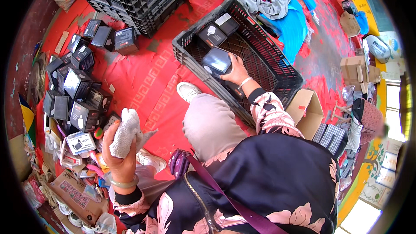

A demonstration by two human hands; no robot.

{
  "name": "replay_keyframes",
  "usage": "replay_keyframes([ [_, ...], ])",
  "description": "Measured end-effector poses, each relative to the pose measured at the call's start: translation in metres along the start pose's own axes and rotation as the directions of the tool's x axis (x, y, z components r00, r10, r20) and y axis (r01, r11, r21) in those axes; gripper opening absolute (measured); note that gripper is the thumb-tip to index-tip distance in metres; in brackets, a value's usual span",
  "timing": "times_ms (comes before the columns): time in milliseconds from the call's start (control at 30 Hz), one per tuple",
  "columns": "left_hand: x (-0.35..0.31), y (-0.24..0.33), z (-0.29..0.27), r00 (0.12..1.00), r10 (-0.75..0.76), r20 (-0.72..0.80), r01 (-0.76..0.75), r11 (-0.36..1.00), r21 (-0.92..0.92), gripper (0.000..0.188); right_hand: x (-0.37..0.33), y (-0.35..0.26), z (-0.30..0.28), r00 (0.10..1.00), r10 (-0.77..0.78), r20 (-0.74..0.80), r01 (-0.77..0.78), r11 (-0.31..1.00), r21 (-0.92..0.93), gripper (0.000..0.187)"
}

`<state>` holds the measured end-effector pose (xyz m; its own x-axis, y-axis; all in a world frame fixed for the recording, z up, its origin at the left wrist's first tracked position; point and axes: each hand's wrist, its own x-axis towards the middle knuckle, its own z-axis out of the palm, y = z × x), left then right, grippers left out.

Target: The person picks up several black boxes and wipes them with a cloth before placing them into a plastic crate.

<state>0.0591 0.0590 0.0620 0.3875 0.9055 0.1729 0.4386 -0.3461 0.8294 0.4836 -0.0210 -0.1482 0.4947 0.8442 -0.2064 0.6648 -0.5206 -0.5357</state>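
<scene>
The right hand [238, 72], thumb and fingers spread, has hold of a dark box [216, 60] inside a black plastic crate [269, 45] — probably spread to suit the box's bulk. The left hand [121, 162] curls around a bunched white cloth [125, 133] — likely keeping it compact. The crate stands near the knee [212, 117], seemingly within easy reach.

White print on black boxes [84, 116], pink lettering on brown carton [78, 197]

Looks like a storeroom (red sheeting [143, 87] underfoot), with stacked black crates [141, 1] and many dark boxes [77, 83].
</scene>
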Motion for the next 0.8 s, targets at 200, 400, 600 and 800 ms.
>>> replay_keyframes([
  [200,-0.003,-0.003,-0.003,0.999,0.023,0.025,-0.022,0.999,-0.036,0.044,0.007,0.045,0.005,0.977,0.161,-0.141,-0.067,0.856,0.512,0.096],
  [400,-0.005,-0.001,-0.001,1.000,-0.022,-0.002,0.022,0.999,-0.042,0.043,0.017,0.068,0.007,0.834,0.251,0.492,-0.501,-0.033,0.865,0.085],
  [600,-0.003,0.000,0.004,0.998,-0.058,-0.001,0.057,0.994,-0.092,0.043,0.043,0.050,0.036,0.725,0.201,0.659,-0.626,-0.208,0.752,0.076],
  [800,0.001,-0.002,0.005,0.998,-0.051,0.044,0.052,0.998,-0.036,0.043,0.086,0.041,0.081,0.695,0.293,0.656,-0.686,-0.004,0.728,0.080],
])
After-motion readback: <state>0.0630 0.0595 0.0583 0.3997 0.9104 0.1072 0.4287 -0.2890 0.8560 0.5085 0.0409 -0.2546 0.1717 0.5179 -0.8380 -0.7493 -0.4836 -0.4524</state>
